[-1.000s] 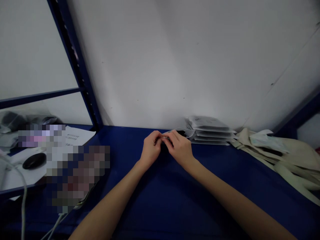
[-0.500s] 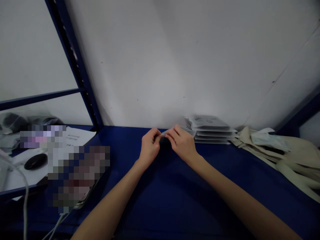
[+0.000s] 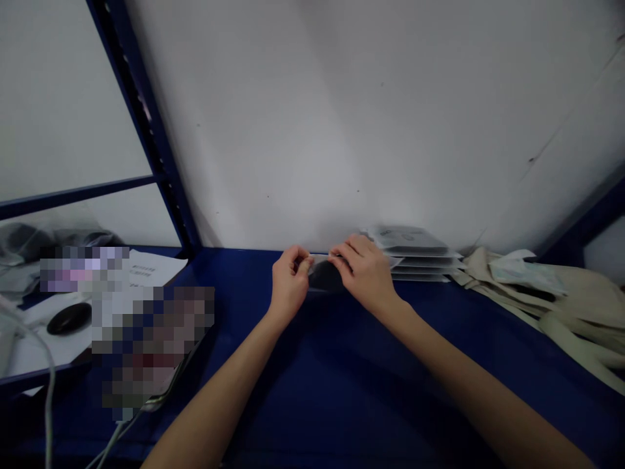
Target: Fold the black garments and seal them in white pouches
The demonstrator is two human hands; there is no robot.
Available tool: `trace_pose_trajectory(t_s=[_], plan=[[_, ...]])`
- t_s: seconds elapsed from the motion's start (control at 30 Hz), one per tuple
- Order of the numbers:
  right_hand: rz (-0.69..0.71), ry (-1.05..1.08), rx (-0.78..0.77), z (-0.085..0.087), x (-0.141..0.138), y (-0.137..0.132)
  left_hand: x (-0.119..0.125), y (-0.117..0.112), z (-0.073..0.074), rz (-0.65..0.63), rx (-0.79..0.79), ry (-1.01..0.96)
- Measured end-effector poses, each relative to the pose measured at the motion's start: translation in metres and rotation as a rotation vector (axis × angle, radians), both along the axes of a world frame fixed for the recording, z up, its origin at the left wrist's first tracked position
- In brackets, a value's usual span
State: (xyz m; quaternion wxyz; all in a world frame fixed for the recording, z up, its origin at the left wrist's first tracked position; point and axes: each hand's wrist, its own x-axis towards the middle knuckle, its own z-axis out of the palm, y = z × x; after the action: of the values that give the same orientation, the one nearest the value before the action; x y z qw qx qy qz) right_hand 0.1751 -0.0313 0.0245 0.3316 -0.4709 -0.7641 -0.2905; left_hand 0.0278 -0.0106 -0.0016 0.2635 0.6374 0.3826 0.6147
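My left hand (image 3: 289,281) and my right hand (image 3: 367,272) are close together over the blue shelf (image 3: 342,378), near the white back wall. Between them they pinch a small clear plastic bag (image 3: 323,273) with a dark object inside. Left fingers grip its left edge, right fingers grip its top right edge. Both hands are closed on it. A stack of similar flat packets (image 3: 415,254) lies just right of my right hand against the wall.
Beige cloth bags (image 3: 547,299) lie at the far right. A blue upright post (image 3: 146,130) stands at the left. Beyond it are papers (image 3: 146,267), a black mouse (image 3: 68,318) and a grey cable (image 3: 49,391). A blurred patch covers items at the left.
My hands have drawn slightly apart, so the bag and its dark contents show between them. The right hand moved a little to the right, toward the packet stack.
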Motion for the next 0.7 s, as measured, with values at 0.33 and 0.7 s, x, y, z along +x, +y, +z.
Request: trace_pose_trajectory(t_s=[0.33, 0.7], plan=[[0.004, 0.034, -0.043, 0.0, 0.0, -0.001, -0.006, 0.005, 0.002, 0.002, -0.016, 0.004], [-0.083, 0.017, -0.014, 0.005, 0.016, -0.003, -0.031, 0.019, 0.008, 0.168, -0.028, -0.011]])
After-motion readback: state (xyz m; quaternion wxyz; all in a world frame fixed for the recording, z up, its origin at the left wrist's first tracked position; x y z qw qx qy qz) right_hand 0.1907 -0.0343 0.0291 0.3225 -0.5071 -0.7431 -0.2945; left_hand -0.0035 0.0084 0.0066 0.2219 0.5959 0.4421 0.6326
